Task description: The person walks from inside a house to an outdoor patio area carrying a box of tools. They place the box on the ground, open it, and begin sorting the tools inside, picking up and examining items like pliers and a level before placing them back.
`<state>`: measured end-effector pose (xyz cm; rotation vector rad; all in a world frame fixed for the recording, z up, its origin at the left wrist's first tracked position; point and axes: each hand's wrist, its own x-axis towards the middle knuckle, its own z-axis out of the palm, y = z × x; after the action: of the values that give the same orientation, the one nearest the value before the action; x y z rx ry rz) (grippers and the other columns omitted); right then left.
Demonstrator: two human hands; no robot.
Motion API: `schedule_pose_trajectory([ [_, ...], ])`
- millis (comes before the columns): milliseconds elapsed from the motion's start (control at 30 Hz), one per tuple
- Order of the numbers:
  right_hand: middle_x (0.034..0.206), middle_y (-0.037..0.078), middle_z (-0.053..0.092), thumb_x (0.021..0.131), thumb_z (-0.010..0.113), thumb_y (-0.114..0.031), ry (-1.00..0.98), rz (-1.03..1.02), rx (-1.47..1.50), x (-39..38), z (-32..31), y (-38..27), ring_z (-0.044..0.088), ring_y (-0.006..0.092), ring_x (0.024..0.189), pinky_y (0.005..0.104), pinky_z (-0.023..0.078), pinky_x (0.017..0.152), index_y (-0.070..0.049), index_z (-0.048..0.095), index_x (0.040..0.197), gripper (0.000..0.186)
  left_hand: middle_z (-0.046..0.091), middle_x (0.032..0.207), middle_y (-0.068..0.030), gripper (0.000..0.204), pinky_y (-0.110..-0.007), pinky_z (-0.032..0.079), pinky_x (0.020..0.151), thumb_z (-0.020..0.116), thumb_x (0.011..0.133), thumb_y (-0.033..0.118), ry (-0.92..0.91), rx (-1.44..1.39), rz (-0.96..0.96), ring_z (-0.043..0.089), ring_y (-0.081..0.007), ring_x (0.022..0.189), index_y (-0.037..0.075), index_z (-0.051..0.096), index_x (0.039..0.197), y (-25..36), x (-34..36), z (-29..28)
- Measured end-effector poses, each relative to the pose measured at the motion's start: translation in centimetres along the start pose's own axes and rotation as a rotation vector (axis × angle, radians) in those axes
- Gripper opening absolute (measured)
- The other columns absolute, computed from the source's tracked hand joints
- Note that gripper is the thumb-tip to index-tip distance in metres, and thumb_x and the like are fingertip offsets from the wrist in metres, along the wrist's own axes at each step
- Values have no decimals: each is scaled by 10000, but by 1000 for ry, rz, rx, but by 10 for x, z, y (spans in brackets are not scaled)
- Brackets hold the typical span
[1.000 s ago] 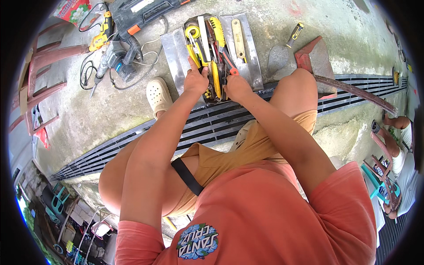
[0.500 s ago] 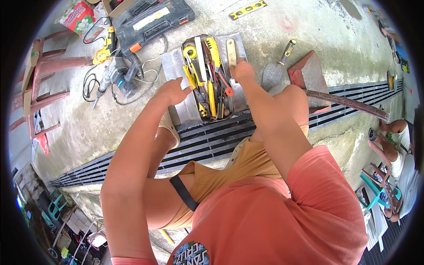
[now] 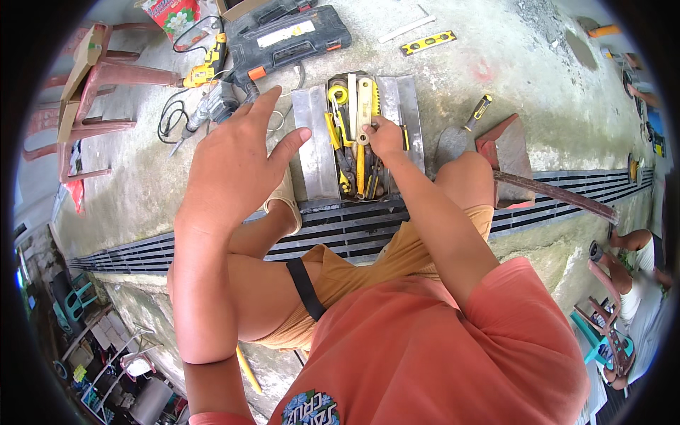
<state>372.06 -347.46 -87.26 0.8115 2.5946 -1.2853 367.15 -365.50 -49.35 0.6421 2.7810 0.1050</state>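
An open metal toolbox (image 3: 316, 170) with its two lids folded out lies before me, packed with hand tools, many of them yellow. My right hand (image 3: 386, 137) is closed on the near end of a long, flat cream-coloured tool (image 3: 365, 103) with rounded ends, which lies lengthwise over the tools in the box; its exact kind is unclear. Among the contents are a roll of yellow tape (image 3: 338, 93) and a white strip (image 3: 352, 106). My left hand (image 3: 237, 159) is raised left of the box, fingers apart, holding nothing.
Left of the box lie a yellow drill (image 3: 207, 67), a grey power tool (image 3: 219, 105) with cords, and a black case (image 3: 297, 42). To the right are a trowel (image 3: 478, 113) and a red-edged dustpan (image 3: 510, 152). A yellow level (image 3: 428, 42) lies beyond. A drain grate (image 3: 340, 234) runs nearer me.
My right hand has brought the cream tool leftward from the right lid to over the toolbox contents. My left hand has lifted away from the box's left side, fingers spreading. The view has shifted slightly.
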Motion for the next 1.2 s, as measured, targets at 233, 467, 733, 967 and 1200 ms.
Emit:
schedule_pose_trajectory([
  [233, 1025, 215, 725, 963, 640, -178, -72, 11, -287, -17, 5, -6, 707, 414, 955, 474, 566, 817, -28, 674, 1188, 273, 697, 1141, -279, 592, -494, 543, 896, 658, 959, 421, 64, -88, 107, 687, -437, 1031, -19, 597, 1349, -4, -10, -9],
  [467, 1117, 263, 683, 954, 551, -128, -171, -167, -373, 15, -1, -15, 694, 400, 1038, 475, 573, 899, -8, 623, 1201, 283, 711, 1088, -267, 593, -502, 543, 874, 668, 948, 417, 38, -55, 94, 688, -437, 1008, -12, 598, 1351, -9, -6, -4],
  [733, 1191, 271, 677, 890, 705, -273, -137, 163, -579, 36, 2, 77, 664, 403, 1147, 457, 553, 966, 55, 524, 1254, 523, 725, 1123, -218, 634, -458, 548, 864, 687, 935, 510, 43, -102, -13, 699, -390, 994, 52, 619, 1368, -35, -21, -15],
  [967, 1023, 256, 730, 818, 773, -385, 121, 115, -321, 16, -22, 36, 729, 369, 950, 444, 571, 848, 73, 634, 1111, 561, 732, 1064, -214, 639, -464, 552, 841, 684, 927, 534, 66, -55, -73, 706, -382, 956, 52, 634, 1344, -61, -27, -18],
  [1200, 970, 236, 715, 881, 741, -205, -23, -240, -151, 4, 10, -83, 705, 401, 946, 465, 563, 849, 19, 621, 1080, 323, 732, 1072, -224, 632, -473, 555, 844, 691, 924, 522, 70, -99, -63, 712, -385, 968, 53, 637, 1345, -53, -23, -16],
])
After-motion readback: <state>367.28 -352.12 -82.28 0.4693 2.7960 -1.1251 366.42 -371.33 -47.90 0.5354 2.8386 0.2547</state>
